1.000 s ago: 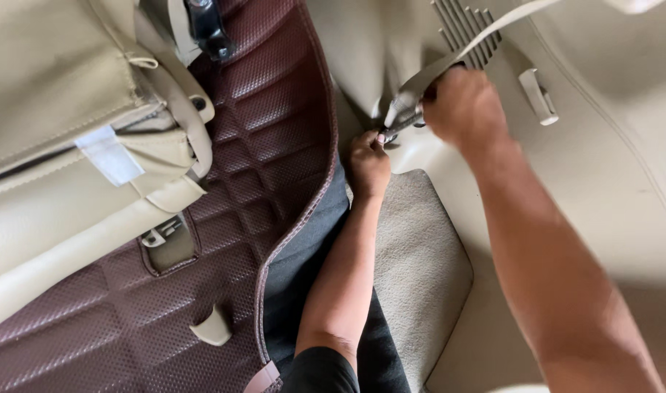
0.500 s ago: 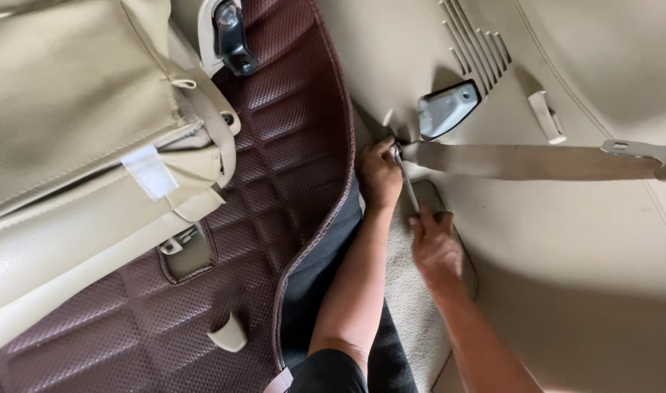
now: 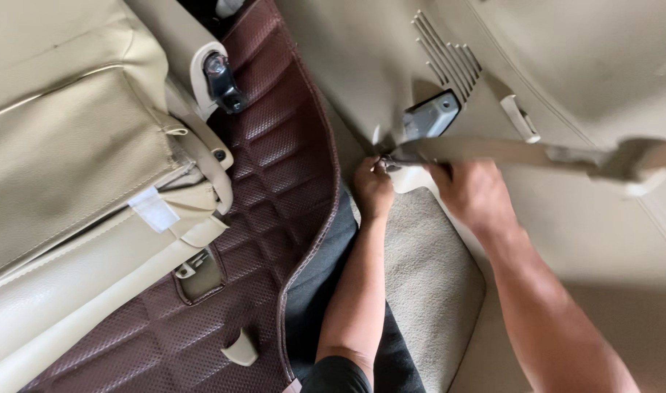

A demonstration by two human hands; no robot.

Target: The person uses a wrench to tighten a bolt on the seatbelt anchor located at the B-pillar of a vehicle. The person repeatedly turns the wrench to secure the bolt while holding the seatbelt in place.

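The beige seat (image 3: 71, 160) fills the left, the quilted maroon floor mat (image 3: 274, 145) running beside it and the beige pillar trim (image 3: 565, 65) on the right. Across that trim the seat belt strap (image 3: 493, 151) is stretched flat, much as half a second ago, but the right hand (image 3: 475, 193), then lower on the carpet, has risen to the strap's underside; its grip is blurred. The left hand (image 3: 373, 185) stays pinched at the lower anchor bolt (image 3: 388, 164), under the grey anchor plate (image 3: 431, 116)
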